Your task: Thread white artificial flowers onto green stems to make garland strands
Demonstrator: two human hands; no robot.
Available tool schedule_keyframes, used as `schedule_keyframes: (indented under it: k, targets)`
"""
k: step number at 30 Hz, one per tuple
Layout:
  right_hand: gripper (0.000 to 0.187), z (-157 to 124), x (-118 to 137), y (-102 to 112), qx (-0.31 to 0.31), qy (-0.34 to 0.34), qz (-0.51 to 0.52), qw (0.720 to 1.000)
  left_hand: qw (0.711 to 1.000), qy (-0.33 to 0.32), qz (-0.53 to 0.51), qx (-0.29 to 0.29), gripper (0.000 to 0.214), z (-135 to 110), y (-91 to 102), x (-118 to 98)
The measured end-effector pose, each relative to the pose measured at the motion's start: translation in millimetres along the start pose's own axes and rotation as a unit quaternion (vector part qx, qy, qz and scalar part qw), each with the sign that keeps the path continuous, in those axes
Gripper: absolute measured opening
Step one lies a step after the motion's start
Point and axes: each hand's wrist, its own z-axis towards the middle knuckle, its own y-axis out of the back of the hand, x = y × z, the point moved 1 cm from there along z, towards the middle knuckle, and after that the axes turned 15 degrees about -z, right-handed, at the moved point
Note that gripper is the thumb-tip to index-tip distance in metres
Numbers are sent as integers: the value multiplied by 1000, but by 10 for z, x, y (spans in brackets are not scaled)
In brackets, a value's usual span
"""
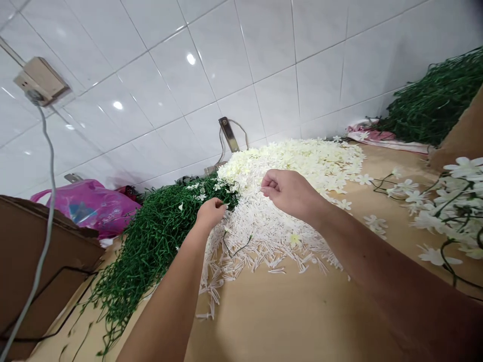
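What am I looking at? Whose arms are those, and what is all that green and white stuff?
No machine here, just a person. The camera sits on their head and looks down, so you see their own arms reaching forward. The left hand and the right hand are both pinched shut, close together, on something too thin to make out. On the brown table lie a heap of green stems, a spread of small white plastic bits under the hands, and a pile of cream petals behind them. On the right are white flowers on stems. A pink bag sits by the tiled wall.
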Motion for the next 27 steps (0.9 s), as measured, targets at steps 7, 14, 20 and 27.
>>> schedule_keyframes:
  k: [7,14,20,27]
  targets:
    - [7,-18,74,-94,12,31,-14,999,982,-2,-187,-7,11,-42,290,-92]
    - [11,-99,192,-233,34,54,-17,998,930,43,-366,5,29,-370,371,-43]
    - [9,-190,276,-475,66,83,82,991,769,148,-616,83,16,-835,202,-34]
    - [8,-308,369,-721,55,77,91,991,669,204,-708,98,7,-1049,4,-32]
